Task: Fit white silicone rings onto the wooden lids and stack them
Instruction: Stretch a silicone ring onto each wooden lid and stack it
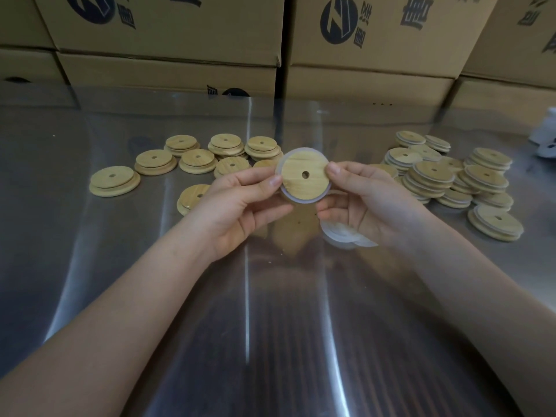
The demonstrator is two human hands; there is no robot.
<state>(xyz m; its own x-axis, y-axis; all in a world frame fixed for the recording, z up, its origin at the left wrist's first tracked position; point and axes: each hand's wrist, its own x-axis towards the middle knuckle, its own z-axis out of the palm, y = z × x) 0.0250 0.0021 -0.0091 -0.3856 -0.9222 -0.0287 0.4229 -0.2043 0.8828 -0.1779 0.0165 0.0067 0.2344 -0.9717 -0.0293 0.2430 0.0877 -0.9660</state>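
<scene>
Both hands hold one round wooden lid (301, 179) with a small centre hole, raised above the table. A white silicone ring (296, 152) shows around its rim. My left hand (240, 203) pinches the lid's left edge, and my right hand (364, 200) pinches its right edge. Loose white rings (340, 234) lie on the table under my right hand, partly hidden. Bare wooden lids (192, 158) lie scattered to the left. Lids with white rings (451, 176) are stacked in piles to the right.
The table (120, 281) is shiny metal under a clear plastic sheet. Cardboard boxes (168, 34) form a wall along the far edge. A white object (547, 136) sits at the far right edge.
</scene>
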